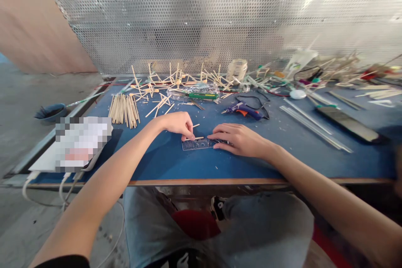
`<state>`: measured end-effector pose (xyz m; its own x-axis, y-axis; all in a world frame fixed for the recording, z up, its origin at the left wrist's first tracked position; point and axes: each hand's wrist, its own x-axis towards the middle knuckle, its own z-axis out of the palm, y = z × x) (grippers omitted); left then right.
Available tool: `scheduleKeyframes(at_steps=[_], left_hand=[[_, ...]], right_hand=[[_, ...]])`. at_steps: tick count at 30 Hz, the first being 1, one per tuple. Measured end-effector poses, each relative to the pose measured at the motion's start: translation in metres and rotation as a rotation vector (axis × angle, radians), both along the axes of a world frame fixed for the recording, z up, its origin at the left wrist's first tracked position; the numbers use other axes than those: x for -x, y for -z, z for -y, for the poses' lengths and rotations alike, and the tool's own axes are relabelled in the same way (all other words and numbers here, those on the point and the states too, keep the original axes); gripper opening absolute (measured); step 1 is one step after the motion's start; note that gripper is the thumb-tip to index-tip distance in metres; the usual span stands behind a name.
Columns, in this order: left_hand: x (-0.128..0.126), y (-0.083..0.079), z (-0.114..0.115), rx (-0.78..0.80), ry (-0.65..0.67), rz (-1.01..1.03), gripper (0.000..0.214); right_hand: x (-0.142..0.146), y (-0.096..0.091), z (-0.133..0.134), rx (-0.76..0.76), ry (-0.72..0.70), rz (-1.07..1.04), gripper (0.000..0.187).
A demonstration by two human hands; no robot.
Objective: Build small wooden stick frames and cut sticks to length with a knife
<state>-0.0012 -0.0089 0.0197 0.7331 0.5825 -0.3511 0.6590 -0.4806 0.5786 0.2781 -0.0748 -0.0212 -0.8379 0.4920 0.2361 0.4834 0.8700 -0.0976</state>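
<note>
A clear plastic ruler [197, 145] lies flat on the blue table in front of me. Along its far edge rests a short, thin wooden stick [199, 138]. My left hand [178, 124] is closed, its thumb and fingers pinching the stick's left end. My right hand [240, 139] lies over the ruler's right part, fingers and thumb pressing on it, with fingertips near the stick's right end. The palm hides the rest of the ruler. Just beyond my left fingers, another small stick piece [196, 125] sits on the table.
Bundled sticks [124, 111] lie to the left, beside a white device [75, 144] with cables. Behind are stick frames [179, 79], a green-handled cutter [202, 96] and a purple glue gun [243, 110]. Glue sticks [314, 127] and a phone [348, 124] lie right.
</note>
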Motion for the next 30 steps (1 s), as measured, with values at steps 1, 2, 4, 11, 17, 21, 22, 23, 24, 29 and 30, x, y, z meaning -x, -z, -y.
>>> scheduleKeyframes(at_steps=[1, 2, 4, 11, 17, 21, 22, 23, 24, 29, 30], left_hand=[[0.0001, 0.0001, 0.0, 0.003, -0.001, -0.001, 0.023], [0.0003, 0.0002, -0.0001, 0.006, -0.001, -0.001, 0.024], [0.0004, 0.0004, -0.0004, 0.009, 0.0, -0.003, 0.026], [-0.0003, -0.001, -0.0005, 0.02, -0.004, -0.037, 0.031], [0.0002, 0.0009, -0.0009, 0.037, -0.003, -0.039, 0.032], [0.0004, 0.002, -0.002, 0.029, 0.013, -0.025, 0.033], [0.0005, 0.0018, -0.002, 0.028, 0.014, -0.025, 0.033], [0.0006, 0.0015, -0.002, 0.027, 0.014, -0.027, 0.033], [0.0006, 0.0012, -0.0019, 0.024, 0.014, -0.032, 0.033], [-0.0012, 0.0017, -0.0004, 0.015, 0.028, -0.034, 0.03], [-0.0019, 0.0014, 0.0001, 0.014, 0.028, -0.034, 0.03]], right_hand=[[0.0, -0.0002, 0.0003, 0.0, 0.001, -0.002, 0.038], [0.0, -0.0005, 0.0006, 0.002, 0.004, -0.002, 0.039], [0.0004, -0.0011, 0.0012, 0.008, 0.012, 0.009, 0.042], [0.0035, -0.0003, 0.0013, 0.013, 0.009, 0.065, 0.048], [0.0029, 0.0016, 0.0018, -0.002, 0.025, 0.039, 0.045], [0.0026, 0.0034, 0.0017, -0.016, 0.03, 0.013, 0.044], [0.0027, 0.0037, 0.0017, -0.013, 0.029, 0.012, 0.044], [0.0028, 0.0039, 0.0017, -0.01, 0.03, 0.014, 0.044], [0.0031, 0.004, 0.0018, -0.008, 0.033, 0.017, 0.044], [0.0046, 0.0028, 0.0026, 0.005, 0.053, 0.023, 0.045], [0.0048, 0.0026, 0.0026, 0.01, 0.052, 0.018, 0.045]])
